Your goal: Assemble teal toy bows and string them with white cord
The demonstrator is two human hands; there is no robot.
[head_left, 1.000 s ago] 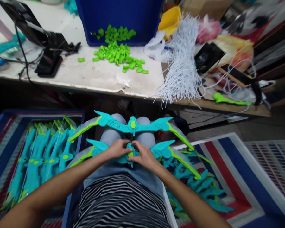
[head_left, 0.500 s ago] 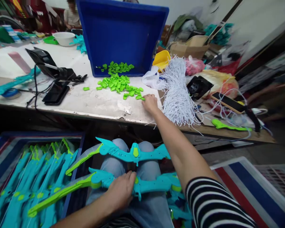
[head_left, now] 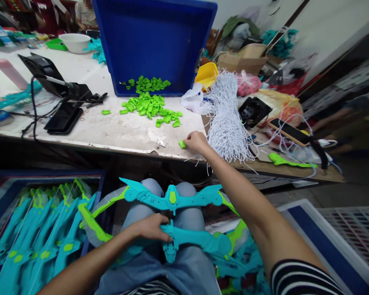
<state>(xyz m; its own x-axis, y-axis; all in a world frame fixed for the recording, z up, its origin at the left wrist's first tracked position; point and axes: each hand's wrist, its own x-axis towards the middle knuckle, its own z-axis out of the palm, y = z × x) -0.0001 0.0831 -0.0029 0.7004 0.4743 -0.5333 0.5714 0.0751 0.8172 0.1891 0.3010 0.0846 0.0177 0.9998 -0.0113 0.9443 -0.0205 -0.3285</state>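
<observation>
Across my lap lie two turquoise toy bows with lime-green limbs. My left hand [head_left: 152, 228] is closed round the middle of the nearer toy bow [head_left: 197, 237], whose centre fitting faces up. The farther toy bow [head_left: 150, 196] rests across my knees, a lime-green piece at its centre. Over the table's front edge, my right hand [head_left: 197, 141] pinches a small lime-green plastic piece [head_left: 182, 144]. Beyond it, a loose pile of similar green pieces [head_left: 146, 104] spreads out from the blue bin.
A blue bin [head_left: 153, 45] lies on its side on the table [head_left: 123, 135]. White cords [head_left: 226, 119] are bundled at right. Phones [head_left: 64, 119] lie at left. A crate of bows [head_left: 33, 246] stands at lower left; more turquoise parts [head_left: 249, 262] are at lower right. People sit in the background.
My right hand has drawn back from the pile towards me with a green piece. My left hand has turned the nearer bow, so its centre fitting now shows.
</observation>
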